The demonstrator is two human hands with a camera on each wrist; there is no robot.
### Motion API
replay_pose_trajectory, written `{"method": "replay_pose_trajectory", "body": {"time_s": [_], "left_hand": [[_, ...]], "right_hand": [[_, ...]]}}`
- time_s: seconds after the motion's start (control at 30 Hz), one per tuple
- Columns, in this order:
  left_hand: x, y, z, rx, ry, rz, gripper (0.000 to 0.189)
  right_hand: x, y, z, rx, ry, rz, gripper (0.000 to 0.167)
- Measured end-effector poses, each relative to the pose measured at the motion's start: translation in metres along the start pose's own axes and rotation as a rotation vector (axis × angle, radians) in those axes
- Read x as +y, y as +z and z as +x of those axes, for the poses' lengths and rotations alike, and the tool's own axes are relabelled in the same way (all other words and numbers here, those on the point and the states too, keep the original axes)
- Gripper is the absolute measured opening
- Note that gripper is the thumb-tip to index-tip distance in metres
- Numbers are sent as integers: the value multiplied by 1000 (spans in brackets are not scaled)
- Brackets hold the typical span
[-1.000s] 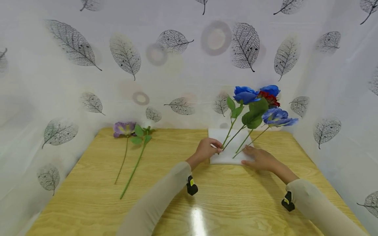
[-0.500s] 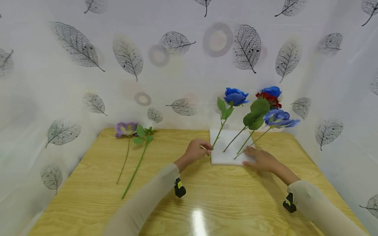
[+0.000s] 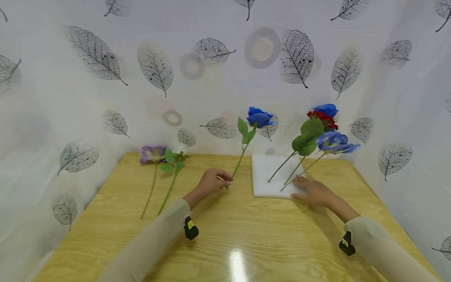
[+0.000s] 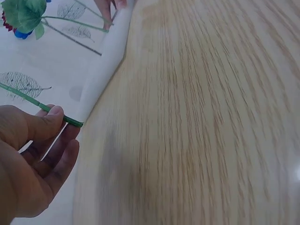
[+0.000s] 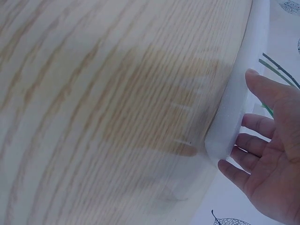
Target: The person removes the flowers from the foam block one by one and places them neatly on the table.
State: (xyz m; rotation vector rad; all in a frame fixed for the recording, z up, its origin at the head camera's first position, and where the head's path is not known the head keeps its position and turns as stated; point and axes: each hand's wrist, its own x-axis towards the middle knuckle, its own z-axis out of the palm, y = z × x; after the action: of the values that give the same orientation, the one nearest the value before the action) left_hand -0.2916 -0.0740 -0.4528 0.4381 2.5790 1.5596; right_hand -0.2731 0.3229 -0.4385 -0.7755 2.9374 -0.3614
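My left hand (image 3: 210, 183) pinches the lower stem of a blue artificial rose (image 3: 258, 117) between thumb and fingers. The rose leans right above the table, its stem end (image 4: 75, 122) just past my fingertips in the left wrist view. At the right edge of a white foam block (image 3: 262, 188), my right hand (image 3: 312, 192) rests with its fingers extended. Its fingertips (image 5: 227, 165) touch the block's end and the thumb lies over its top. Standing tilted in the block are a pale-blue flower (image 3: 334, 143), a red flower (image 3: 322, 119) and another blue rose (image 3: 327, 109).
A purple flower (image 3: 153, 153) and a green leafy stem (image 3: 172, 184) lie on the left of the wooden table (image 3: 225, 231). Behind the table hangs a white leaf-printed curtain (image 3: 218, 90). Light glares off the table's front middle.
My left hand has carried the blue rose left, from over the foam block to beside it. My right hand keeps its place on the block; the other flowers stay put.
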Motion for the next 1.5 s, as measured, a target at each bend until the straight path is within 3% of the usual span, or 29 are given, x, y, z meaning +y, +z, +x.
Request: {"method": "replay_pose_trajectory", "body": {"time_s": [0.33,0.83,1.03,1.2,1.5], "left_hand": [[-17,-33,-22,29,-84,23,17],[-30,-83,-55,-69,-99,51,23],[-36,-95,-65,-92,-152,66,27],[-40,-105,-73,-122,-155,40,29],[-44,-116,-82,-120,-206,44,29]], "right_hand": [[1,1,-1,12,2,12,69],[-3,-1,0,-12,11,-18,70],[-3,-1,0,-12,6,-11,69],[-2,-1,0,-7,1,-18,68],[-2,-1,1,-15,4,-22,69]]}}
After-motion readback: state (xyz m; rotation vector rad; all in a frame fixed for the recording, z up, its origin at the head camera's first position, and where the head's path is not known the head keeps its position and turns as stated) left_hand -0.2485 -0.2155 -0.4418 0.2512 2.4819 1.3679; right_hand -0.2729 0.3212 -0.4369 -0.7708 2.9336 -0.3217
